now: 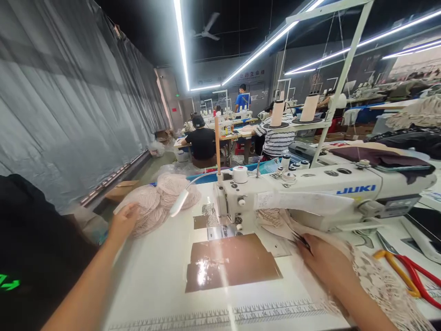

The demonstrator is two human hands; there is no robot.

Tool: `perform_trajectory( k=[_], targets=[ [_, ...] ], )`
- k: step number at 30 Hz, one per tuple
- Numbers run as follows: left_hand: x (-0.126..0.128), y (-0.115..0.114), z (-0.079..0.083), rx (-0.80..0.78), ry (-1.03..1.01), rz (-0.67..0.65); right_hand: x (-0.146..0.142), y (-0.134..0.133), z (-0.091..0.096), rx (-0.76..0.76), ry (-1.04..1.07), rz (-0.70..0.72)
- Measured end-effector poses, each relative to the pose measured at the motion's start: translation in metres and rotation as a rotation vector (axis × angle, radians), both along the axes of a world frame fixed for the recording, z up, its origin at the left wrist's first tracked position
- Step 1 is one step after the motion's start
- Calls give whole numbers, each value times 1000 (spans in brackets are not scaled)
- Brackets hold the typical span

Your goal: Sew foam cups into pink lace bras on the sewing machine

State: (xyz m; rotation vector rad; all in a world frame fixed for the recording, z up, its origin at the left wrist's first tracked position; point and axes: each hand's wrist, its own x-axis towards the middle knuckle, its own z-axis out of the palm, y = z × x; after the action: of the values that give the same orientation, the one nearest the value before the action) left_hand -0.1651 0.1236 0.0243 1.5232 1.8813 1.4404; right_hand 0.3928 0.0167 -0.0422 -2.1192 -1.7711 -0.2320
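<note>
My left hand (124,221) reaches out to the far left of the sewing table (158,276) and rests on a pile of pale pink lace pieces (155,202), fingers curled over one of them. My right hand (325,262) lies on cream lace fabric (379,285) just right of the needle area of the white JUKI sewing machine (310,193). Its fingers are pinched together around a small dark tool whose tip shows; I cannot make out what it is. Brown tape patches (230,262) cover the table in front of the needle.
Red and orange handled scissors (406,271) lie at the right edge. Thread cones (277,114) stand on the rack above the machine. A grey curtain (69,105) runs along the left. Other people sit at sewing stations (203,140) further back.
</note>
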Motion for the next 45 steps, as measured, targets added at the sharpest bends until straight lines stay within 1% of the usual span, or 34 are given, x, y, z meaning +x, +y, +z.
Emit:
perform_trajectory(
  k=[2, 5, 8, 10, 11, 12, 14, 18, 20, 21, 23, 26, 27, 29, 31, 35, 37, 39, 41, 42, 44, 45],
  targets=[
    [9, -16, -11, -18, 29, -45, 3, -3, 4, -4, 5, 11],
    [25, -37, -26, -82, 76, -158, 10, -7, 9, 16, 31, -41],
    [49, -53, -34, -143, 116, -280, 17, -7, 9, -95, -3, -29],
    [70, -62, -36, -169, 135, -362, 19, -6, 9, -179, -24, -5],
    [82, -66, -36, -185, 143, -405, 20, -6, 10, -194, -29, -5],
    [95, -71, -35, -202, 153, -452, 21, -6, 10, -185, -32, -11],
    [122, -80, -32, -238, 180, -563, 22, -9, 13, -104, -25, -26],
    [175, -98, -26, -247, 180, -803, 26, -21, 19, 167, 72, -5],
    [198, -105, -25, -254, 171, -916, 27, -26, 21, 255, 120, 1],
    [209, -107, -25, -264, 174, -964, 26, -27, 21, 252, 128, 4],
    [227, -111, -26, -293, 181, -1037, 25, -28, 19, 150, 115, 15],
    [249, -115, -28, -352, 155, -1094, 26, -24, 10, -90, 47, 18],
    [254, -116, -29, -366, 138, -1106, 27, -22, 7, -140, 22, 12],
    [262, -118, -30, -392, 102, -1123, 30, -20, 3, -177, -20, -8],
    [268, -119, -31, -413, 79, -1133, 33, -20, 4, -141, -43, -19],
    [281, -119, -34, -452, 25, -1155, 36, -29, 19, 33, 1, -15],
    [291, -117, -37, -461, -92, -1196, 34, -35, 26, 118, 30, -28],
    [305, -115, -40, -483, -271, -1236, 28, -42, 31, 192, 38, -21],
    [321, -113, -43, -537, -451, -1236, 17, -49, 32, 258, 29, 55],
    [330, -112, -45, -565, -523, -1229, 9, -52, 31, 281, 25, 125],
    [346, -109, -49, -597, -658, -1223, -8, -57, 26, 306, 25, 312],
    [354, -108, -52, -603, -720, -1214, -16, -60, 22, 286, 32, 409]
  ],
)
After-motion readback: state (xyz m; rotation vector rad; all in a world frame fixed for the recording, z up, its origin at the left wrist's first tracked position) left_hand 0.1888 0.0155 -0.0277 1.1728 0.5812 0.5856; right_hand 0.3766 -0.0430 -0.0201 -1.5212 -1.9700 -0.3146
